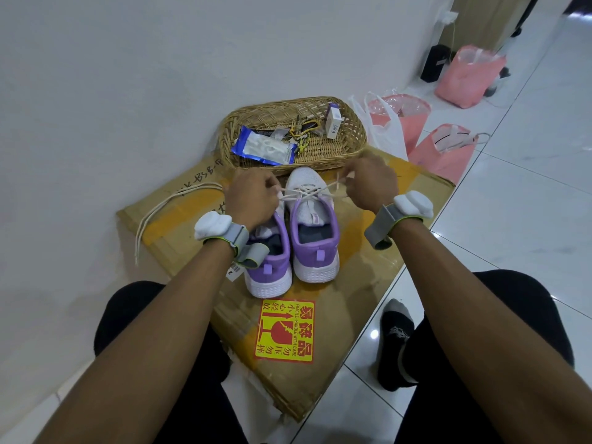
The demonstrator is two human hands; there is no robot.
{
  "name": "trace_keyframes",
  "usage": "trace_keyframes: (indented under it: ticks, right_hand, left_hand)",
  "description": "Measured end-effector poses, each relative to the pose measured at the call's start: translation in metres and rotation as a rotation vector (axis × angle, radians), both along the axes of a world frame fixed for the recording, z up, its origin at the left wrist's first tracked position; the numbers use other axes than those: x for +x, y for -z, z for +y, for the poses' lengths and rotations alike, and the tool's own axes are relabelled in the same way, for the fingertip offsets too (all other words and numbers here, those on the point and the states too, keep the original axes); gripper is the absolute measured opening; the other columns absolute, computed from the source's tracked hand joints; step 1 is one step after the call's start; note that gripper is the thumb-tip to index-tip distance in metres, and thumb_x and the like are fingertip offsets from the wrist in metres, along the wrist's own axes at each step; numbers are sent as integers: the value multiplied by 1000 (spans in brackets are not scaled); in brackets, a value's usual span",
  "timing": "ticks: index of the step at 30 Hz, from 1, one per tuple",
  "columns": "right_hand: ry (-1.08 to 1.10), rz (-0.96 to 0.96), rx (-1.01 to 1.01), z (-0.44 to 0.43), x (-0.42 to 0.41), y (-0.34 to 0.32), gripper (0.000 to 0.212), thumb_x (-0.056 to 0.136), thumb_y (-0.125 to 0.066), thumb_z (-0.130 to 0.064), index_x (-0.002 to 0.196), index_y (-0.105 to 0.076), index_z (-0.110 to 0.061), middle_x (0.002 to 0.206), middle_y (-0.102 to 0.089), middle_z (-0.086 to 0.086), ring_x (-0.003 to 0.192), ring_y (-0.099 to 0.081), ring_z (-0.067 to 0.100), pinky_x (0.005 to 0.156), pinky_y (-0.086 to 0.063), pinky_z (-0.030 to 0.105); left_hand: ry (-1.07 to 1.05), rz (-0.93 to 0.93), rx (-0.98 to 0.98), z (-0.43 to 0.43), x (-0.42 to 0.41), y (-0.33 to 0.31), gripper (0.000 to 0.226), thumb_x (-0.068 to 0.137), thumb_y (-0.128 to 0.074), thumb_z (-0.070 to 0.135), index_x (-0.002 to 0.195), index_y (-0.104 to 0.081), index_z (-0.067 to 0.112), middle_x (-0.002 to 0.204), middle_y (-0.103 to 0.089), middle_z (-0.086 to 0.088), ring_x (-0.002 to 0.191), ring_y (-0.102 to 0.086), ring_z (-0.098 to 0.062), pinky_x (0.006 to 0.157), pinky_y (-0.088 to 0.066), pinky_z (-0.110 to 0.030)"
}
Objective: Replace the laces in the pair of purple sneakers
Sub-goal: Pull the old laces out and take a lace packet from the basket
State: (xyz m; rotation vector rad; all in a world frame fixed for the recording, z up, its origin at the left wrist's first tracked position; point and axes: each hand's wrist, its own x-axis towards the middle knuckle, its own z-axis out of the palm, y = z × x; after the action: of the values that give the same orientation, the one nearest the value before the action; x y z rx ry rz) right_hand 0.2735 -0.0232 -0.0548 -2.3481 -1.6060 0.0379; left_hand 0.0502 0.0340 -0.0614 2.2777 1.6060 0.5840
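Left hand (pixel 253 200) and right hand (pixel 371 184) each pinch an end of the lace (pixel 307 195) in the half-laced right sneaker (pixel 315 225); the left sneaker (pixel 272 267) beside it seems unlaced.

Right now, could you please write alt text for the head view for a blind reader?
The left hand and right hand each pinch an end of the lace threaded in the right sneaker, beside the left sneaker on cardboard. A loose lace lies left; a basket sits behind.
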Motion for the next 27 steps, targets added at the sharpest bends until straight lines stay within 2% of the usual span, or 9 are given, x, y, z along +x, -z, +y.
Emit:
trace_keyframes:
  ticks: [3,5,8,10,14,18,23,25,27]
  right_hand:
    - [428,19,-100,-2,4,-5,28,87,-59,-9,114,-64,-10,126,-51,12,117,-50,32,93,-40,40]
    - [426,27,-106,-4,4,-6,31,85,-62,-9,115,-64,-15,127,-47,12,116,-49,33,93,-40,39]
    - [97,103,34,-4,5,-4,43,82,-61,-9,122,-61,-24,130,-45,11,117,-48,35,93,-45,43]
    - [-203,191,53,-1,1,-7,39,86,-63,-12,123,-63,-25,129,-52,10,113,-52,31,91,-44,38]
    - [-465,324,-81,-1,-8,-5,18,92,-66,-19,109,-72,-18,110,-69,4,88,-58,16,80,-46,30]
    - [-388,288,-104,-3,-9,-4,15,90,-62,-9,93,-70,-21,97,-70,4,92,-63,25,80,-52,39]
    - [205,9,-78,-9,8,-2,26,87,-57,-10,113,-58,-16,115,-59,12,102,-60,36,78,-43,37]
    - [208,36,-53,-9,11,-2,30,87,-58,-12,116,-56,-14,117,-57,13,104,-58,36,77,-42,37]
    - [62,120,8,-4,7,-1,36,87,-59,-11,122,-56,-17,122,-54,12,112,-54,35,83,-44,37]
  left_hand:
    - [-237,143,0,-7,-4,-8,21,83,-57,21,96,-74,18,112,-65,-10,120,-49,-37,92,-45,-49]
    - [-261,146,-4,-7,-4,-8,25,86,-55,20,104,-72,16,119,-62,-12,126,-44,-38,95,-41,-50]
    - [-49,56,76,-1,-1,-2,38,89,-52,26,124,-64,22,126,-63,-7,125,-47,-34,102,-40,-49]
    - [123,17,91,1,4,2,46,89,-51,30,134,-60,24,127,-65,-5,121,-51,-32,102,-40,-46]
    - [244,-55,13,3,7,7,34,89,-55,40,117,-72,30,99,-74,9,102,-62,-24,95,-48,-46]
    - [171,-1,-11,6,4,2,14,88,-61,43,86,-73,38,87,-72,13,99,-58,-24,92,-45,-48]
    - [-210,100,32,3,-7,-10,14,88,-63,18,95,-72,26,107,-69,1,118,-50,-31,89,-42,-45]
    - [-305,118,26,1,-11,-12,19,87,-61,16,98,-72,26,113,-68,-4,122,-48,-34,91,-42,-47]
    - [-224,104,39,1,-9,-9,21,89,-60,17,105,-72,24,116,-67,-6,122,-47,-35,92,-42,-47]
